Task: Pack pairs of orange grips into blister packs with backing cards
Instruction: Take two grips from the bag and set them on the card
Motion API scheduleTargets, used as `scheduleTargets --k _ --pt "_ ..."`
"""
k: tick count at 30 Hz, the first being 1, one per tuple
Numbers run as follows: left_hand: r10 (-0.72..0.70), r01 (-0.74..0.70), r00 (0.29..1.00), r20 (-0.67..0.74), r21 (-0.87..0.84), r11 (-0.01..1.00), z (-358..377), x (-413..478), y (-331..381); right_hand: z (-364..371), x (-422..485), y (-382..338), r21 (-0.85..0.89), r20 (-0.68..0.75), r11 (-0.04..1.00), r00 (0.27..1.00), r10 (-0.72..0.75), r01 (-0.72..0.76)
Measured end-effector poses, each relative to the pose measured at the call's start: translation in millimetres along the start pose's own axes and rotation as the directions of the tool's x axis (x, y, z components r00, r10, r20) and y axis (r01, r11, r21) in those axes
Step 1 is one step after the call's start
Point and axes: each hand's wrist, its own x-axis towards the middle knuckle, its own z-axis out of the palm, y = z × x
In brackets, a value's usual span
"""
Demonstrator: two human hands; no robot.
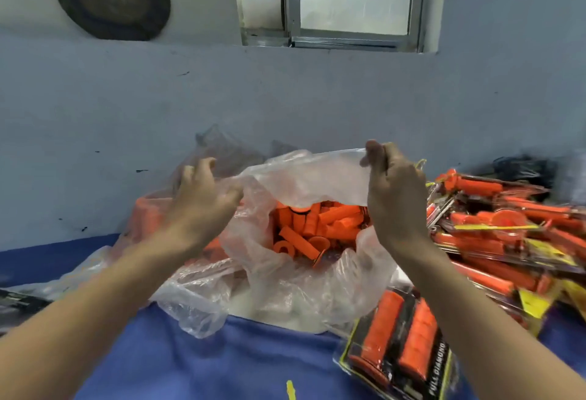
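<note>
A big clear plastic bag (285, 291) sits on the blue table, its mouth spread wide. Inside lie several loose orange grips (312, 225). My left hand (203, 199) grips the bag's rim on the left side. My right hand (393, 190) pinches the rim on the right and holds it lifted. A finished blister pack (399, 352) with two orange grips on a black and yellow backing card lies at the front right.
A heap of packed blister packs (507, 234) fills the right side of the table. The blue tablecloth (190, 364) runs along the front. A grey wall (285, 92) stands close behind the bag. A dark card (16, 304) lies at the left edge.
</note>
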Motion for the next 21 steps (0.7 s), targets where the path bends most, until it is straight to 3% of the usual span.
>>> scheduleTargets --k 1,2,3,4,5,7,9,13,19,21 --pt "0.159 -0.153 0.974 -0.159 0.048 0.987 1.0 -14.7 7.6 -0.1 -1.7 -3.6 0.029 -0.018 0.999 1.000 0.018 -0.018" --pt "0.387 -0.384 0.883 -0.264 0.065 0.921 0.7 -31.5 17.9 -0.2 -4.5 -7.2 0.060 -0.027 0.998 0.999 0.034 -0.032" --pt "0.568 -0.571 0.788 -0.237 0.063 0.818 6.7 -45.4 24.3 -0.1 -7.6 -9.4 0.086 -0.027 0.995 0.998 0.048 -0.046" --pt "0.686 -0.686 0.722 -0.087 0.031 0.726 19.1 -55.4 25.9 0.6 -11.0 -10.3 0.098 -0.021 0.994 0.998 0.060 -0.058" --pt "0.709 -0.714 0.695 0.118 0.001 0.700 35.5 -61.3 25.4 1.7 -13.9 -11.3 0.100 -0.019 0.993 0.998 0.068 -0.066" --pt "0.503 -0.574 0.746 0.436 0.037 0.818 76.7 -61.1 19.8 2.7 -17.2 -13.0 0.117 -0.034 0.990 0.996 0.079 -0.074" --pt "0.280 -0.420 0.803 0.526 0.166 0.892 118.9 -45.2 8.7 3.3 -16.0 -12.2 0.126 -0.059 0.989 0.995 0.081 -0.073" --pt "0.056 -0.240 0.823 0.565 0.257 0.936 188.8 -10.0 -4.1 8.3 -7.6 -6.8 0.147 -0.085 0.987 0.993 0.078 -0.065" --pt "-0.099 -0.086 0.843 0.528 0.315 0.945 251.9 -12.4 5.8 26.0 -5.1 -7.5 0.159 -0.089 0.986 0.994 0.065 -0.050" --pt "-0.114 -0.008 0.863 0.492 0.239 0.971 257.7 -15.7 3.4 29.2 -5.7 -5.7 0.179 -0.084 0.983 0.995 0.061 -0.045"
